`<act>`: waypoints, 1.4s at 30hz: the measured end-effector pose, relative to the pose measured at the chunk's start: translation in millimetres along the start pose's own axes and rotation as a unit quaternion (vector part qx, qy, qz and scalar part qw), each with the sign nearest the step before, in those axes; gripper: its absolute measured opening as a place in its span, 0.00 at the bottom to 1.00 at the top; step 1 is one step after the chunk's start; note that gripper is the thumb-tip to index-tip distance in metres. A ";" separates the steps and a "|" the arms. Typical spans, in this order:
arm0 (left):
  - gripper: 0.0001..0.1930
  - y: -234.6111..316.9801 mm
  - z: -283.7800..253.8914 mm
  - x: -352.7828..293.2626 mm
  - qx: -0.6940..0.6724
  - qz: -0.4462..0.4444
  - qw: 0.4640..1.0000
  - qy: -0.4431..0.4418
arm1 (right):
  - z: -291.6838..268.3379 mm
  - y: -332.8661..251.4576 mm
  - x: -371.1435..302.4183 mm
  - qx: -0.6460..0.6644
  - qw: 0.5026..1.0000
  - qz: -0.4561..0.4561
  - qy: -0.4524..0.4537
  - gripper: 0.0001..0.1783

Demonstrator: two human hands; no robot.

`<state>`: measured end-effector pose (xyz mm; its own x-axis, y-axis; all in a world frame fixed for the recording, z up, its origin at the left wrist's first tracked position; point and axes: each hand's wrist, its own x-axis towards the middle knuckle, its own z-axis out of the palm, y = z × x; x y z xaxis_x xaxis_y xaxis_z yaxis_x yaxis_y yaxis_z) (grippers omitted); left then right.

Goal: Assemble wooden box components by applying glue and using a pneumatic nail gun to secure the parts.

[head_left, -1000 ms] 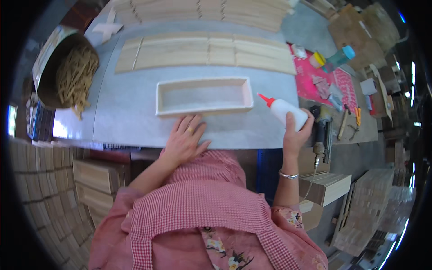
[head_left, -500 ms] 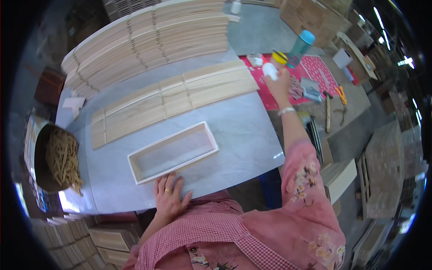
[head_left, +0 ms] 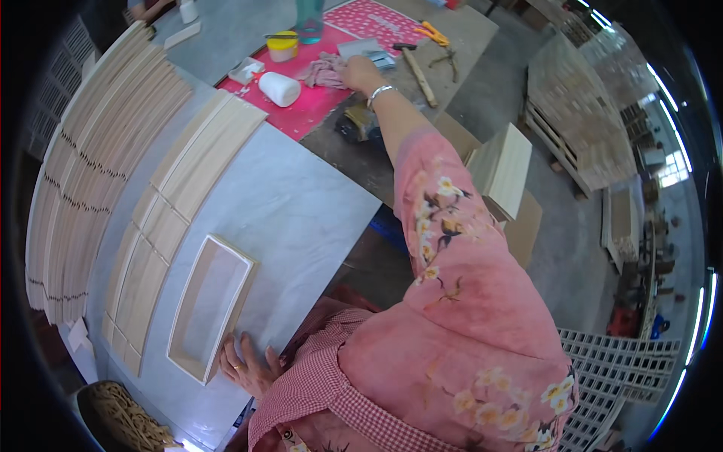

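Note:
A shallow rectangular wooden frame (head_left: 245, 282) rests on the grey tabletop. My left hand (head_left: 250, 364) lies at its near corner, fingers apart and touching the frame's side. Far out over the pink mat, my right hand (head_left: 363, 75) is beside a crumpled pink cloth (head_left: 327, 70) and a grey-blue metallic object (head_left: 363, 50). Its fingertips are hidden, so whether it grips either one is unclear. A white squeeze bottle with a red tip (head_left: 279, 89) lies on the mat to the left of the cloth, apart from my hand.
Thin wooden slats (head_left: 162, 218) lie beyond the frame, beside a tall slat stack (head_left: 98, 162). A bin of wood strips (head_left: 124, 422) stands at lower left. A yellow tub (head_left: 282, 48), hammer (head_left: 416, 74) and orange-handled tool (head_left: 432, 34) are at the back. Another person's arm (head_left: 151, 9) shows at far left.
My right hand has let go of the white bottle and moved to the cloth. The view has swung right. My left hand stays by the frame.

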<state>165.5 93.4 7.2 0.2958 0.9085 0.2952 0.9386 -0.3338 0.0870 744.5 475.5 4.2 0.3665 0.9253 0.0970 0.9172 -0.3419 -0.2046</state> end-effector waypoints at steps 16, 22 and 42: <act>0.23 4.9 -3.2 -5.8 -0.017 -0.008 0.999 0.036 | -137.1 221.0 -333.3 -0.017 0.894 0.447 0.005 0.39; 0.23 3.6 -3.5 -3.4 -0.035 -0.013 0.997 0.063 | -145.5 212.9 -335.0 -0.022 0.889 0.449 0.084 0.39; 0.17 -52.5 -40.5 -61.5 -0.235 -0.335 0.876 0.256 | -123.5 -298.5 -339.7 0.180 0.756 -0.610 -0.154 0.55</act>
<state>90.9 44.8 23.0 -0.5241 0.7484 0.4065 0.6595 0.0547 0.7497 365.4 242.9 152.7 -0.8227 0.5293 0.2072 0.4215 0.8127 -0.4024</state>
